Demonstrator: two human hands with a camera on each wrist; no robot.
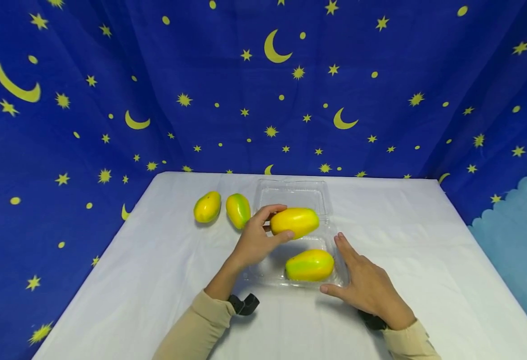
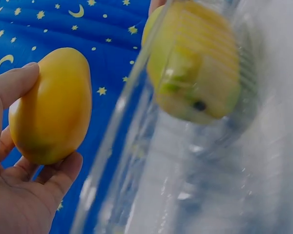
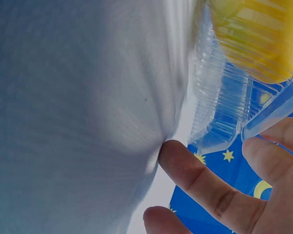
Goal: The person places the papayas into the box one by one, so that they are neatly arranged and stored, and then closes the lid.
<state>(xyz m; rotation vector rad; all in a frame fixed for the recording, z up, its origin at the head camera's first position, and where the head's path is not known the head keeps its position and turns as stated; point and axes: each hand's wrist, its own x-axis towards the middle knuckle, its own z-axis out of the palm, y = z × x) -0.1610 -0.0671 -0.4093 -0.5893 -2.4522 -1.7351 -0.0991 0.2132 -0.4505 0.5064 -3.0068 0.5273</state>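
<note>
My left hand [image 1: 256, 237] holds a yellow mango [image 1: 295, 222] between thumb and fingers, above the clear plastic clamshell box [image 1: 263, 270]. In the left wrist view the held mango [image 2: 53, 107] is raised beside the box's wall. A second, yellow-green mango [image 1: 310, 265] lies inside the front tray of the box, toward its right side. At the right edge of the box is my right hand [image 1: 369, 282], its fingers extended and thumb spread by the front corner. Seen from the right wrist, one fingertip [image 3: 173, 151] presses the white cloth and other fingers are at the box's rim.
Two more mangoes, one yellow [image 1: 207, 207] and one half green [image 1: 238, 210], lie on the white tablecloth [image 1: 155, 280] left of the box. The box's lid [image 1: 292, 192] is folded open toward the back. A blue star-patterned curtain [image 1: 227, 85] stands behind the table.
</note>
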